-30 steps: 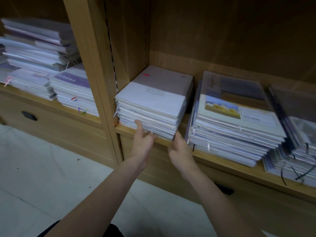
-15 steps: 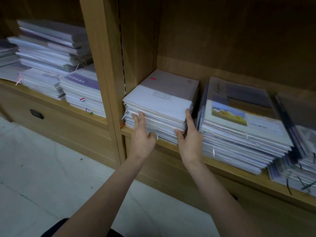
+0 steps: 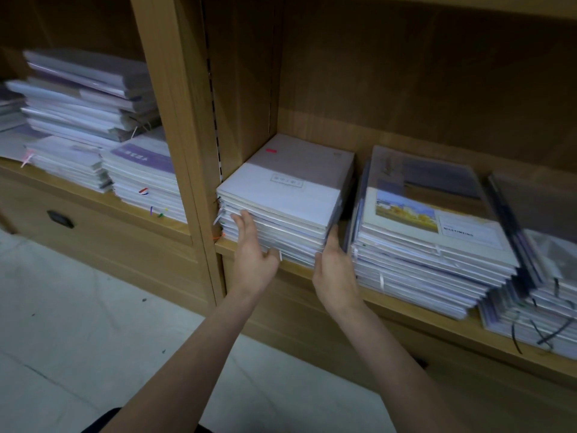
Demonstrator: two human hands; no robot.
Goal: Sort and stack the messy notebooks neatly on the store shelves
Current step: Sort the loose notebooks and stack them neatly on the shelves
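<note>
A stack of white and grey notebooks [image 3: 281,195] sits at the left end of the wooden shelf [image 3: 406,310], against the upright divider. My left hand [image 3: 253,251] lies flat with straight fingers against the stack's front edge. My right hand [image 3: 335,267] is at the stack's front right corner, fingers straight along its right side. Neither hand grips anything. To the right lies a wider stack of notebooks with a landscape picture on the cover [image 3: 434,232].
A slumped pile with dark elastic bands [image 3: 543,292] sits at the far right. The left bay holds several uneven stacks [image 3: 93,120]. A wooden divider [image 3: 184,157] separates the bays. Drawers with dark handles [image 3: 61,218] are below; pale floor [image 3: 78,339] lies in front.
The hands rose from the shelf edge onto the stack's front. The right hand has since dropped lower at the front right corner; the stack sits squarer against the divider.
</note>
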